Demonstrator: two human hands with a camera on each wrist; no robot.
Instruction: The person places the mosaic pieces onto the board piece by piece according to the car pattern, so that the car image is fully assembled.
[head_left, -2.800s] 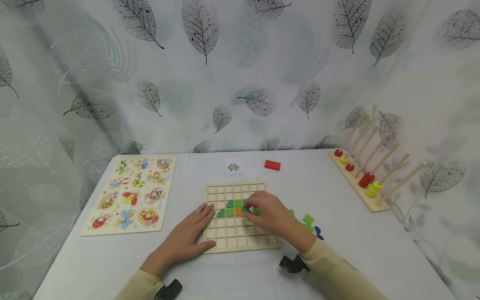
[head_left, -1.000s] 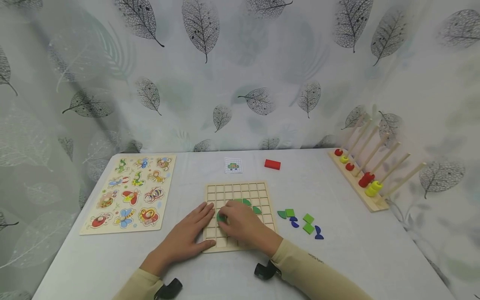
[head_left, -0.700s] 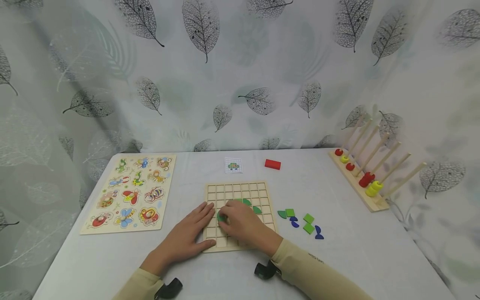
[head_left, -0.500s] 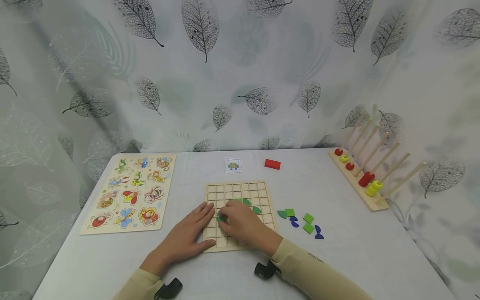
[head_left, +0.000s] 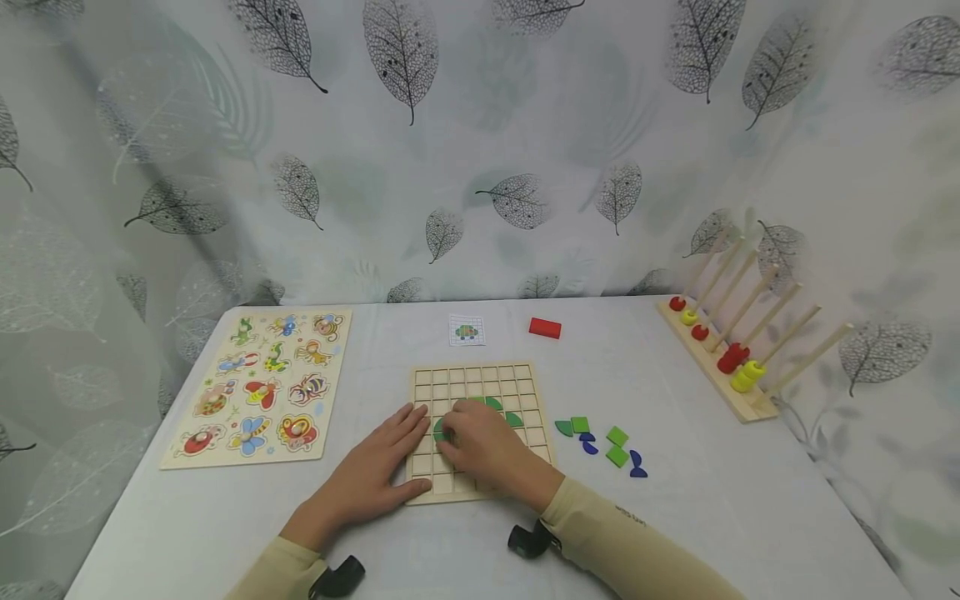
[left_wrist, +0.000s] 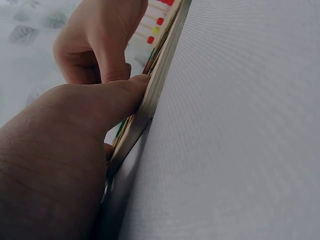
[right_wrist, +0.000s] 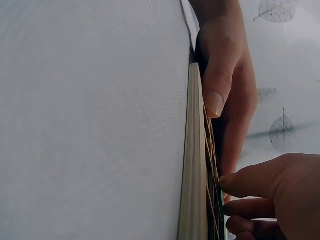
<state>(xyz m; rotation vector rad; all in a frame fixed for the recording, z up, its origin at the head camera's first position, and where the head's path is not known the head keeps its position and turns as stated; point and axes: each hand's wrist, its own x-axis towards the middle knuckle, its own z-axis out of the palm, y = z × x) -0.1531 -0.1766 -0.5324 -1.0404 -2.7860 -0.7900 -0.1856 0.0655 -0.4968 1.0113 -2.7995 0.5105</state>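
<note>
A wooden grid board [head_left: 442, 483] lies on the white table. My left hand [head_left: 378, 475] rests flat along its left edge, fingers spread and thumb at the near corner, as the left wrist view shows too. Over the board's left-middle cells, my right hand [head_left: 483, 442] has curled fingers and pinches a dark green quarter-circle tile [head_left: 439, 431]. Another green quarter-circle tile [head_left: 513, 420] and a second one [head_left: 492, 404] lie in cells farther right. My right hand hides the cells between. In the right wrist view, thumb and fingertips [right_wrist: 235, 185] meet the board's top face.
Right of the board lie loose green square tiles [head_left: 617, 457], a green quarter-circle tile [head_left: 563, 428] and blue tiles [head_left: 637, 465]. Behind are a pattern card [head_left: 467, 331] and a red block [head_left: 545, 328]. An insect puzzle [head_left: 255, 392] lies left; a peg rack [head_left: 720, 367] stands right.
Since the oldest frame, my right hand has moved left across the board to the left-side cells. There the green tile's visible outline has shifted slightly. My left hand has stayed in place.
</note>
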